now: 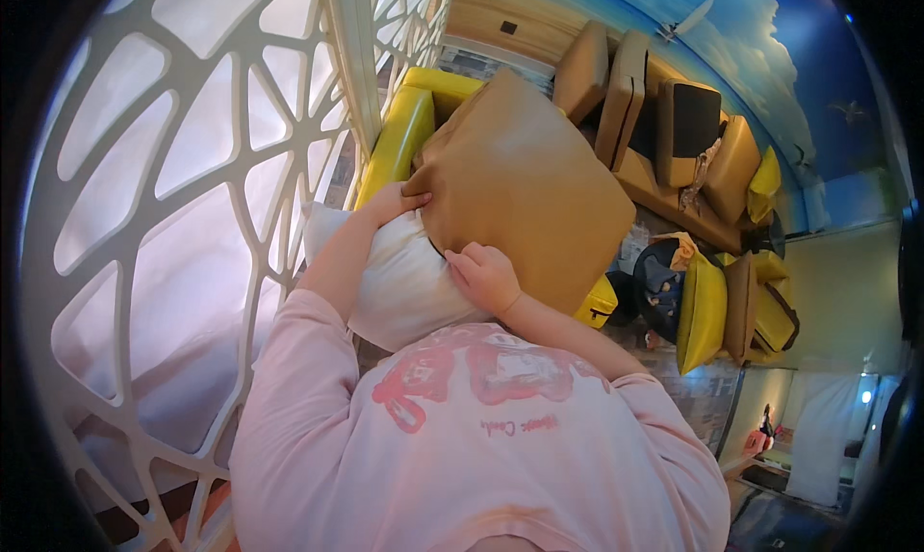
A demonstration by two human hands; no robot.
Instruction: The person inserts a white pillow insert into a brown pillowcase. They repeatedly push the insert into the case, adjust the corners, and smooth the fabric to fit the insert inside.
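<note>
A large tan leather-look cushion cover (534, 184) lies in front of me, its near edge over a white pillow (397, 285) that rests against my body. How much of the pillow is inside the cover is hidden. My left hand (395, 201) grips the cover's near left corner, with the thumb on top. At the cover's near edge, just above the pillow, my right hand (485, 278) pinches the material between thumb and fingers. Beneath the far left side of the cover stands a yellow sofa (404, 130) with a glossy armrest.
A white cut-out lattice screen (289, 130) rises close on my left. Several brown seat cushions (621, 104) lean on a brown sofa (650, 184) at the far right. Yellow cushions (700, 314) and a dark container with cloth (658, 281) stand to my right.
</note>
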